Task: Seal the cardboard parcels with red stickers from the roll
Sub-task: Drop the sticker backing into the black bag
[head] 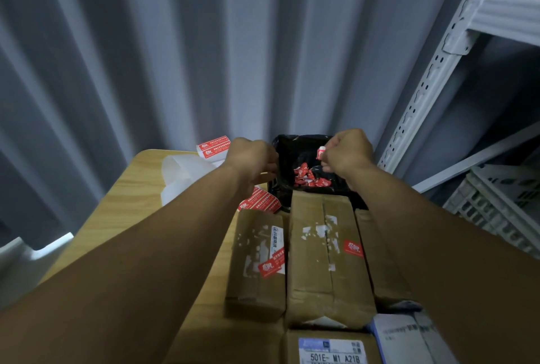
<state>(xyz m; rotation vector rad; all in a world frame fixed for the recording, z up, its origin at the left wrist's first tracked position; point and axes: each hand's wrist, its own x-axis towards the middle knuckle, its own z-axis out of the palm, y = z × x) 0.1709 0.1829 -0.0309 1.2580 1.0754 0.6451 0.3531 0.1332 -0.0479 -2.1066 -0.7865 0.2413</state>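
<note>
Several cardboard parcels lie side by side on the wooden table [122,203]. The left parcel [257,261] and the middle parcel [324,261] each carry a red sticker. A strip of red stickers [260,203] runs under my left hand [251,159], whose fingers curl down at the edge of a black bag; what they hold is hidden. My right hand [347,153] pinches a small red and white scrap [320,153] above that black bag [292,159], which holds several crumpled red scraps [309,178].
More red stickers [211,146] and white backing paper [181,176] lie at the table's far end. A corrugated grey wall stands behind. White metal shelving [438,71] and a white crate [496,205] are at the right. A labelled box [330,349] sits nearest me.
</note>
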